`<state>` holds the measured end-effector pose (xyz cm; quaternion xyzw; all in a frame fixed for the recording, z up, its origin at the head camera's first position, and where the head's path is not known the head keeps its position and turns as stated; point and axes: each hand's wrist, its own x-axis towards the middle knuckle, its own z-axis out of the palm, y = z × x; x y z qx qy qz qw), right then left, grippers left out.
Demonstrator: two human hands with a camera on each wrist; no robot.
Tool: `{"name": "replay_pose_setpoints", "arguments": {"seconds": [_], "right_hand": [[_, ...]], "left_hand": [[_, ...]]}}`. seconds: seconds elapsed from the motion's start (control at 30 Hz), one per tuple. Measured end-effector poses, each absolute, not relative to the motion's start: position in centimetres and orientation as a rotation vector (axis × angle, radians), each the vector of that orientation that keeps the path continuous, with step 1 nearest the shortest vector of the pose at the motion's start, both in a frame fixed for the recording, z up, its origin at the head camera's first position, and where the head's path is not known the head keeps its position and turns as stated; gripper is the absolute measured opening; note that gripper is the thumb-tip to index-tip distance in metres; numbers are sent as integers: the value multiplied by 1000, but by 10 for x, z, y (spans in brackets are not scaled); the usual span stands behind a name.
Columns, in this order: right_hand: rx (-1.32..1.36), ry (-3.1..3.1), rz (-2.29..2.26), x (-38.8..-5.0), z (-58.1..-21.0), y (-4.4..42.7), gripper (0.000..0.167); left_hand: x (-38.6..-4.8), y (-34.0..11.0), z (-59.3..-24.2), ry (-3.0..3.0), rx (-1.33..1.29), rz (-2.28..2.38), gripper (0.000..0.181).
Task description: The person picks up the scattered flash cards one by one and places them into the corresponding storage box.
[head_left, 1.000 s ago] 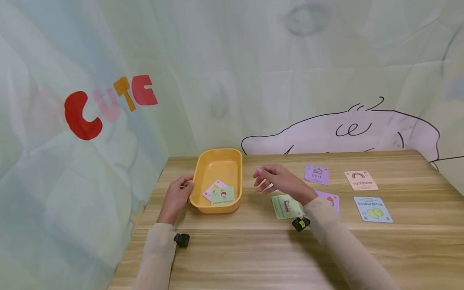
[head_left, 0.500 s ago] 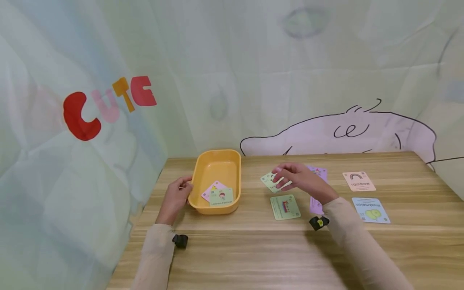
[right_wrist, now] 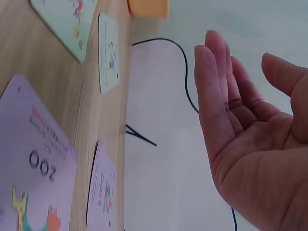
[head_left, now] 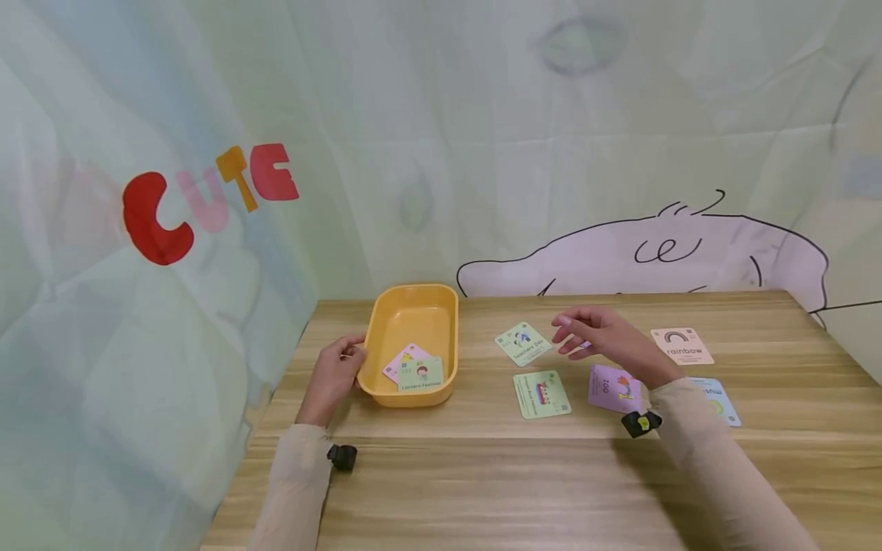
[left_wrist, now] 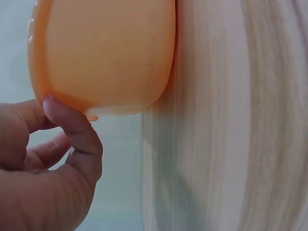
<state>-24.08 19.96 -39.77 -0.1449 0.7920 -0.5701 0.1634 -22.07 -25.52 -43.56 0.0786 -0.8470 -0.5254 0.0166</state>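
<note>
My left hand point(head_left: 331, 380) pinches the rim of the yellow plastic bin point(head_left: 416, 321) at its near left side; the left wrist view shows thumb and fingers on the rim. Inside lie a green "Lantern Festival" card point(head_left: 422, 373) and a pink card point(head_left: 400, 360) partly under it. My right hand point(head_left: 613, 340) hovers over the table with relaxed fingers, holding nothing. Below it the purple "park" card point(right_wrist: 102, 190) is mostly hidden in the head view. Close by are the green "Teachers' Day" card point(head_left: 524, 343) and the purple "zoo" card point(head_left: 612, 387).
A green card with a boat picture point(head_left: 542, 394) lies nearer the front. To the right are a "rainbow" card point(head_left: 682, 347) and a blue card point(head_left: 723, 403), partly behind the sleeve. Printed fabric point(head_left: 386, 153) borders the table's back and left.
My right hand has moved right, from beside the bin, past the "Teachers' Day" card to over the "park" card, uncovering the former. The left hand stays on the bin.
</note>
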Motion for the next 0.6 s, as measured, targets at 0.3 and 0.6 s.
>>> {"name": "replay_pose_setpoints", "arguments": {"seconds": [0.3, 0.6], "right_hand": [[-380, 2320, -1578, -239, -400, 231, 43], [-334, 2377, -1561, -232, -401, 256, 50]], "left_hand": [[-220, -255, -435, -2628, 236, -1638, 38], [-221, -255, -435, -2624, 238, -1638, 38]]}}
